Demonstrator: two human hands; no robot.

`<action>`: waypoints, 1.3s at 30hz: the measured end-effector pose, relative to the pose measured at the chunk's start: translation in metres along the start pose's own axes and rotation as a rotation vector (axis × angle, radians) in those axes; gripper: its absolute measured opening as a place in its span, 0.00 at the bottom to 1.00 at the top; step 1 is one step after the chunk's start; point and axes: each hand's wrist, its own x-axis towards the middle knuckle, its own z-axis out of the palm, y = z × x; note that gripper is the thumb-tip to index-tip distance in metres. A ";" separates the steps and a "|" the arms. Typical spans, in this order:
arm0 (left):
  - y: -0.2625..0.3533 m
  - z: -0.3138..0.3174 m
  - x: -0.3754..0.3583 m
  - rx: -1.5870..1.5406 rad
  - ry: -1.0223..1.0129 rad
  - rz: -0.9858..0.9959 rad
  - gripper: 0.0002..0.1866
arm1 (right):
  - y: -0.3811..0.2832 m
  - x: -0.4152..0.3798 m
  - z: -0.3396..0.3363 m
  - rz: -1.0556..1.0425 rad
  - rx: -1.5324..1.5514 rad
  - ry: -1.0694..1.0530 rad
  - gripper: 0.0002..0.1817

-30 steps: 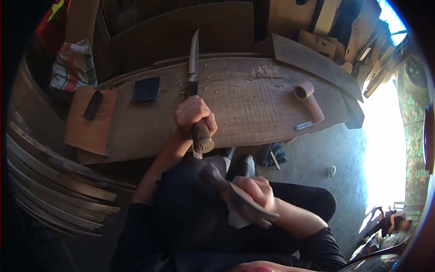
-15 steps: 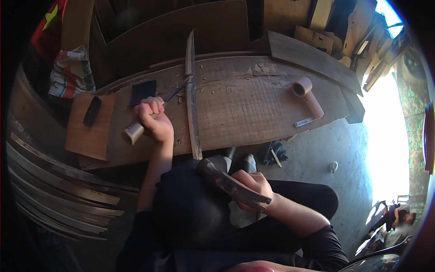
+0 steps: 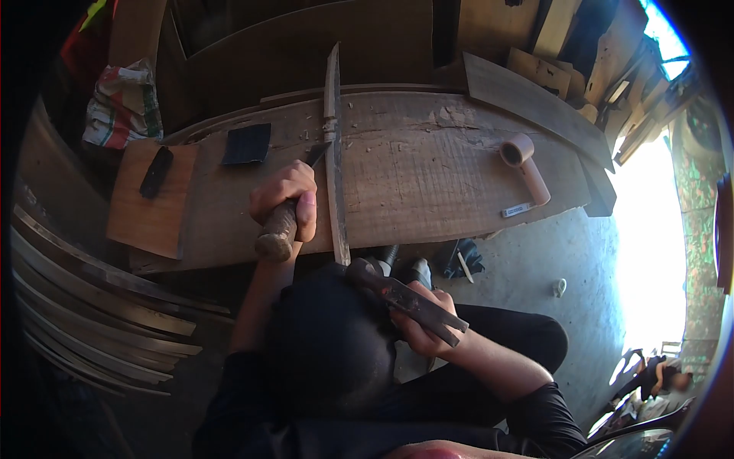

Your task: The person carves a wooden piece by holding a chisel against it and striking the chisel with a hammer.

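My left hand (image 3: 284,197) is wrapped round the wooden handle of a chisel (image 3: 278,233). Its dark blade points up and right, with the tip at a long narrow wood strip (image 3: 337,199) that lies across the bench board. Pale chips lie around a notched spot on the strip. Lower right, my right hand (image 3: 425,315) grips a claw hammer (image 3: 417,304) close below its metal head, over my lap. Most of the hammer's handle is hidden by the hand and dark clothing.
The wide bench board (image 3: 428,183) bears tape rolls (image 3: 517,150), a black square sheet (image 3: 246,144) and a thin wood panel (image 3: 145,218) with a dark object on it. Curved wood strips (image 3: 115,306) are stacked at left. Planks (image 3: 558,30) lean at the back right.
My left hand has moved right and turned, so the chisel stands steeper and its tip sits slightly lower along the strip. The hammer has barely shifted, and the whole view has moved slightly.
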 end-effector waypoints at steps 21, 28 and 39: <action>-0.009 0.020 0.014 0.027 -0.034 -0.101 0.07 | -0.025 0.057 -0.051 0.067 0.304 -0.019 0.15; -0.005 0.037 0.016 0.286 -0.196 0.049 0.08 | -0.034 0.080 -0.046 -0.177 0.110 -0.013 0.16; -0.009 0.039 0.010 0.265 -0.125 0.029 0.08 | -0.010 0.056 -0.038 0.127 0.047 -0.074 0.13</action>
